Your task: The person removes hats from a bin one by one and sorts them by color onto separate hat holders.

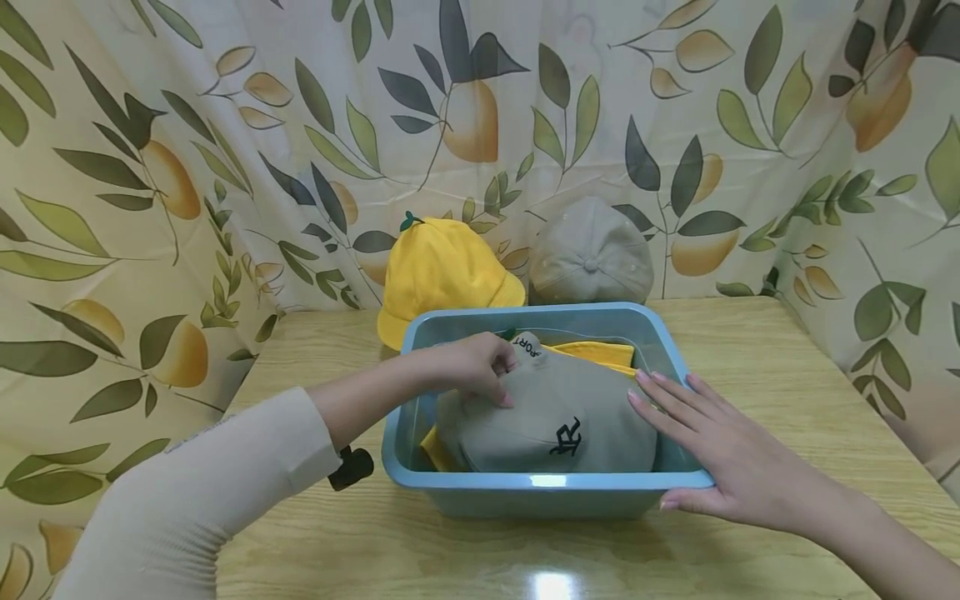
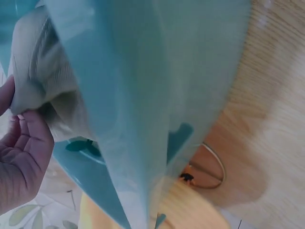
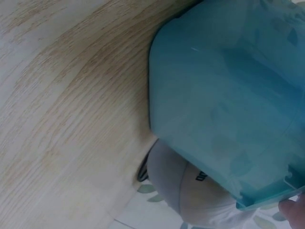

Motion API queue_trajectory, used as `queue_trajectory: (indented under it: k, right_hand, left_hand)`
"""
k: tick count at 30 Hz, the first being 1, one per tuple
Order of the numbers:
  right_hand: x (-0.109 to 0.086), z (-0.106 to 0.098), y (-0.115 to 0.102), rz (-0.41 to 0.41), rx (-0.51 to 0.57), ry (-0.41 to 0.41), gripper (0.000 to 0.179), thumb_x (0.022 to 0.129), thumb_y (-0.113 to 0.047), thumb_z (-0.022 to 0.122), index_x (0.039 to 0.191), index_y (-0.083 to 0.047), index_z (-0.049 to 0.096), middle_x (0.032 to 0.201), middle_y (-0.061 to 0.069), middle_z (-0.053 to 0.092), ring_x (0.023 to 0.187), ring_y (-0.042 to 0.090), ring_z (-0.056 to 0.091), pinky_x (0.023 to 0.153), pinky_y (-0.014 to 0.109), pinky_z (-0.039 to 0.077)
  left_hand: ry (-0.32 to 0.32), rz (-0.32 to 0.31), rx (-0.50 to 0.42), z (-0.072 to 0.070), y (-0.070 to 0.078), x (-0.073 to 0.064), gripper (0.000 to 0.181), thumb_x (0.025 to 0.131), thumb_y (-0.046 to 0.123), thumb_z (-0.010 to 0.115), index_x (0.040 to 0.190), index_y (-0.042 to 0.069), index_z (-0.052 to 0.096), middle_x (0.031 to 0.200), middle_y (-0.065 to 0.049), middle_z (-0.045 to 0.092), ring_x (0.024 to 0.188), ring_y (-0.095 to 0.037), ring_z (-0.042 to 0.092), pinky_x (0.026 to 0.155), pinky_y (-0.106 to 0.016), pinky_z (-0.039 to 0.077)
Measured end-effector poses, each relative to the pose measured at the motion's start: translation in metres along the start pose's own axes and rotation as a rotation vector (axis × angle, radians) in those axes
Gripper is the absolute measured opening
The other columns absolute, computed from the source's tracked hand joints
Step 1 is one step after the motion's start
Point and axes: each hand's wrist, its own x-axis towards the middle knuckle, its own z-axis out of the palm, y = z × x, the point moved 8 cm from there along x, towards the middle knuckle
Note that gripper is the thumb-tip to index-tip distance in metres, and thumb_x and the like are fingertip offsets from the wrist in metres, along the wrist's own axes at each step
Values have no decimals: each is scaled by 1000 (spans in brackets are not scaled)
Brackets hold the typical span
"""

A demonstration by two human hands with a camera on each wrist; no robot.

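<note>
A blue plastic bin (image 1: 551, 481) stands on the table, with a grey baseball cap (image 1: 540, 417) bearing a black emblem lying on top inside it. My left hand (image 1: 476, 367) reaches over the bin's left side and pinches the cap's fabric. In the left wrist view, thumb and fingers of that hand (image 2: 28, 152) grip a fold of the grey cap (image 2: 40, 67). Yellow fabric (image 1: 596, 353) shows beneath the cap, mostly hidden by it. My right hand (image 1: 727, 450) rests on the bin's right rim near the front corner, its fingers extended towards the cap.
Behind the bin on the left sits a yellow hat (image 1: 446, 267) with a small green sprout on top. To its right, a second grey cap (image 1: 588, 254) rests against the leaf-patterned curtain (image 1: 600, 50). The wooden table (image 1: 322, 533) extends around the bin.
</note>
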Motion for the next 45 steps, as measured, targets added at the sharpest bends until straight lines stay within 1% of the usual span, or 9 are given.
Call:
queue_trajectory:
  k: [5, 15, 23, 26, 31, 35, 39, 42, 45]
  right_hand:
    - [1, 1, 0, 4, -6, -13, 89, 76, -62, 56, 139, -2, 34, 149, 16, 23, 140, 24, 15, 114, 32, 0]
    - [-1, -1, 3, 24, 7, -47, 91, 75, -63, 56, 140, -4, 31, 149, 14, 21, 140, 22, 13, 114, 30, -1]
    - [2, -16, 5, -33, 94, 71, 82, 85, -59, 45, 136, 4, 35, 146, 18, 28, 139, 22, 19, 114, 28, 5]
    - [6, -30, 5, -55, 84, 175, 74, 88, -52, 47, 132, 6, 41, 143, 17, 35, 136, 19, 26, 113, 27, 13]
    - [21, -55, -5, -208, 41, 403, 51, 94, -35, 46, 120, 9, 52, 127, 23, 51, 128, 18, 40, 108, 26, 27]
    - [33, -70, -16, -355, -10, 548, 34, 95, -20, 47, 114, 5, 57, 116, 23, 58, 119, 23, 50, 105, 27, 33]
    - [41, -78, -28, -489, -109, 633, 23, 94, -6, 46, 109, 2, 62, 110, 17, 63, 106, 25, 58, 100, 30, 39]
    - [42, -82, -35, -588, -252, 698, 25, 91, 3, 46, 108, -2, 64, 107, 11, 66, 99, 22, 60, 95, 32, 44]
    - [43, -84, -42, -701, -337, 763, 27, 89, 8, 47, 103, -2, 67, 97, 8, 69, 91, 20, 63, 86, 33, 49]
  left_hand:
    - [61, 69, 46, -13, 4, -7, 20, 77, 9, 71, 93, 9, 59, 83, -1, 52, 78, -15, 48, 64, -22, 40]
    - [129, 184, 32, -33, 17, -22, 21, 78, 10, 70, 96, 8, 58, 93, -2, 59, 89, -16, 52, 77, -24, 44]
    - [181, 315, 96, -50, 35, -32, 19, 79, 7, 68, 96, 5, 60, 92, -3, 61, 87, -16, 54, 79, -25, 45]
    - [203, 378, 115, -59, 44, -37, 17, 79, 5, 68, 94, 4, 62, 89, -4, 61, 83, -16, 54, 75, -25, 46]
    - [217, 480, 123, -74, 51, -43, 15, 79, 5, 68, 93, 5, 62, 88, -3, 61, 82, -15, 54, 77, -26, 47]
    - [225, 532, 99, -84, 56, -45, 16, 79, 5, 68, 93, 4, 61, 89, -4, 61, 83, -14, 55, 79, -27, 48]
    - [208, 564, 54, -89, 61, -43, 16, 79, 3, 67, 93, 2, 60, 90, -6, 61, 82, -15, 56, 77, -27, 47]
    - [198, 574, 53, -91, 65, -42, 15, 80, 3, 67, 93, 2, 60, 90, -6, 60, 82, -14, 57, 78, -26, 47]
    - [197, 573, 62, -92, 68, -40, 15, 80, 5, 67, 93, 3, 60, 90, -5, 60, 83, -14, 57, 79, -26, 47]
